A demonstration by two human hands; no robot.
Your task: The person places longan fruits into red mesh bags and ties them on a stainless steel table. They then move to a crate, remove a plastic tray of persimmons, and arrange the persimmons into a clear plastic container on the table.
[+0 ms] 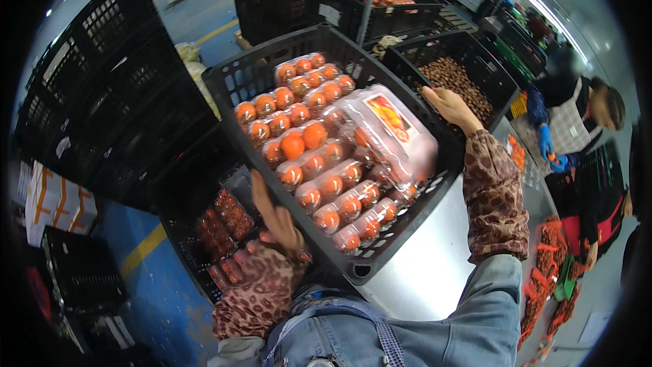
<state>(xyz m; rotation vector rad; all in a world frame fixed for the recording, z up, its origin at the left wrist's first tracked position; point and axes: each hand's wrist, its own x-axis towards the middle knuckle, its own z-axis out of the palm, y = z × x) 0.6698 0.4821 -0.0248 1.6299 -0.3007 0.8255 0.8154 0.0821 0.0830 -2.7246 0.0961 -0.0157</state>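
A black plastic crate [367,260] stands tilted across my view, partly over a metal worktop. Inside are rows of clear plastic packs of round orange-red fruit [293,144] that look like tomatoes. On top at the right lies a larger clear pack with a picture label [392,119]. My right hand [454,107] is closed over the crate's far right rim. By the outside of the near left wall is my left hand [277,221], its fingers stretched out and slightly blurred. Whether those fingers touch the wall is hard to see.
Below my left hand, another black crate [178,248] holds packs of small red fruit [225,216]. Stacked black crates [95,95] rise at the left. A crate of brown nuts or chestnuts [456,85] stands behind. At right, a co-worker in blue gloves [545,141] handles orange fruit.
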